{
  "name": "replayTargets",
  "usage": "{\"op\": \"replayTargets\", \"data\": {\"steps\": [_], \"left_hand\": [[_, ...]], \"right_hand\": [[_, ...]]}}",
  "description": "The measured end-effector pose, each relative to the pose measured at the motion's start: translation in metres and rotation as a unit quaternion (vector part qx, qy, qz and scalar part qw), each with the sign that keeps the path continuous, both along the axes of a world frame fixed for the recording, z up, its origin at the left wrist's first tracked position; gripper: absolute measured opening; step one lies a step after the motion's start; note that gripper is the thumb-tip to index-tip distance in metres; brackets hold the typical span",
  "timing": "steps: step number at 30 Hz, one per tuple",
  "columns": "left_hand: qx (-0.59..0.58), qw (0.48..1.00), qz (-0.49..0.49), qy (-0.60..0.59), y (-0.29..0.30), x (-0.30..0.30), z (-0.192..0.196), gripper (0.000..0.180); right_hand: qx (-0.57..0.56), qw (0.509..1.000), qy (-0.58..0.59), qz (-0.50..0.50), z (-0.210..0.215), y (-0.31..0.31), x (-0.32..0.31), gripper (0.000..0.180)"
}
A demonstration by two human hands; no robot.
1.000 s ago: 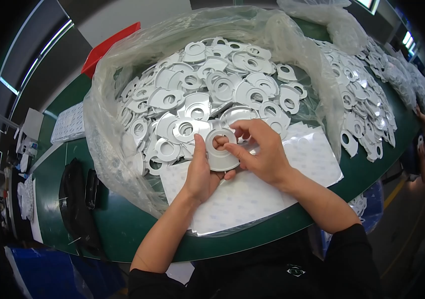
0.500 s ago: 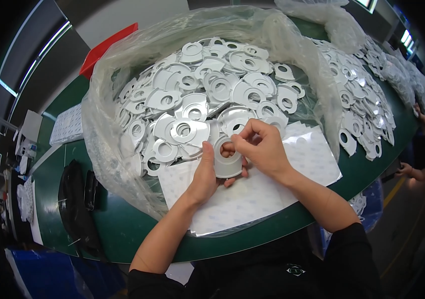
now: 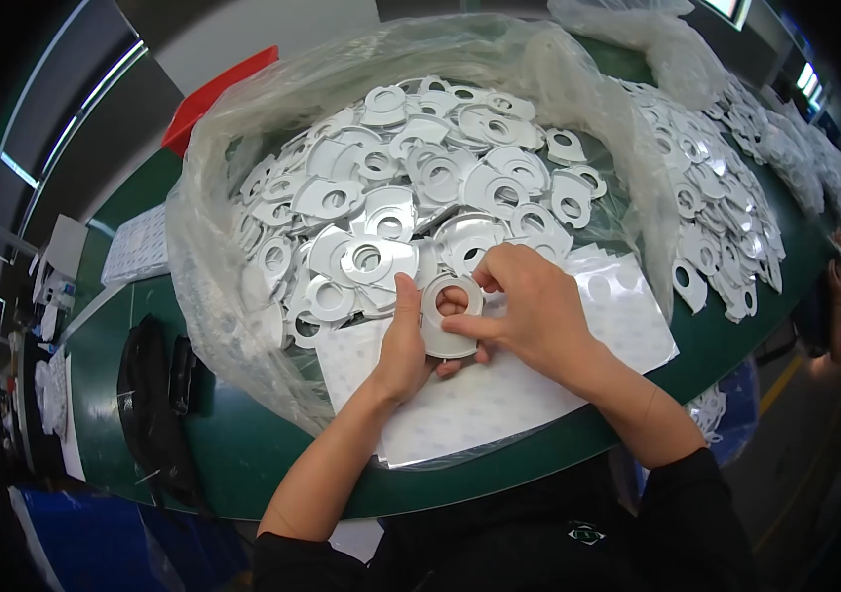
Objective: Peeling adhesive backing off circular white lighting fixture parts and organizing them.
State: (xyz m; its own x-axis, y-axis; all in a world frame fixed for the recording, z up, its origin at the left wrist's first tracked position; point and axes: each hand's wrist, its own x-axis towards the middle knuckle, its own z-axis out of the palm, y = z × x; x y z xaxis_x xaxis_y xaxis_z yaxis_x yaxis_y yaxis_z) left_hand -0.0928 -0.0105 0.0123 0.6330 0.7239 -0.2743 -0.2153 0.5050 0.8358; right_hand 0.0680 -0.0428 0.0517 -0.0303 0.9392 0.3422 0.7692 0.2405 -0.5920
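In front of me I hold a light grey plastic part [image 3: 451, 344], a flat ring-shaped piece with a round hole. My left hand [image 3: 402, 345] grips it from the left, thumb along its edge and fingers curled beneath it; some fingertips show through the hole and below. My right hand [image 3: 536, 311] is closed on its right side, the thumb pressing on the ring's face and the fingers bent at the upper edge. Under both hands lies a stack of white sheets [image 3: 499, 409]. Just beyond is a big heap of similar plastic parts [image 3: 381, 197].
A clear plastic bag [image 3: 218, 316] surrounds the heap on the green table [image 3: 243, 444]. Another pile of parts [image 3: 712, 207] lies at the right. A red bin [image 3: 213, 99] stands at the back left, a black pouch [image 3: 149, 405] nearer. Another person's arm [image 3: 840, 306] shows far right.
My right thumb has moved down from the ring's upper right onto its lower face, and the fingers have spread over the right edge. My left hand keeps its hold.
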Motion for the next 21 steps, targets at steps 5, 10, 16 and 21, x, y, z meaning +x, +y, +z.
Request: {"op": "replayTargets", "data": {"steps": [5, 10, 16, 21], "left_hand": [[-0.038, 0.998, -0.036, -0.034, 0.004, -0.003, 0.005, 0.076], [-0.009, 0.996, -0.060, -0.062, 0.005, -0.004, -0.004, 0.077], [0.226, 0.971, 0.039, -0.070, 0.004, -0.016, 0.020, 0.066], [0.554, 0.773, 0.163, 0.263, 0.020, -0.042, 0.043, 0.029]], "right_hand": [[0.021, 0.999, 0.030, 0.025, -0.006, -0.001, 0.006, 0.023], [0.006, 0.998, 0.062, 0.012, -0.006, 0.000, 0.004, 0.015], [0.009, 0.870, 0.492, -0.010, 0.005, 0.024, 0.055, 0.009], [0.197, 0.675, 0.704, -0.103, 0.031, 0.027, 0.095, 0.024]]}}
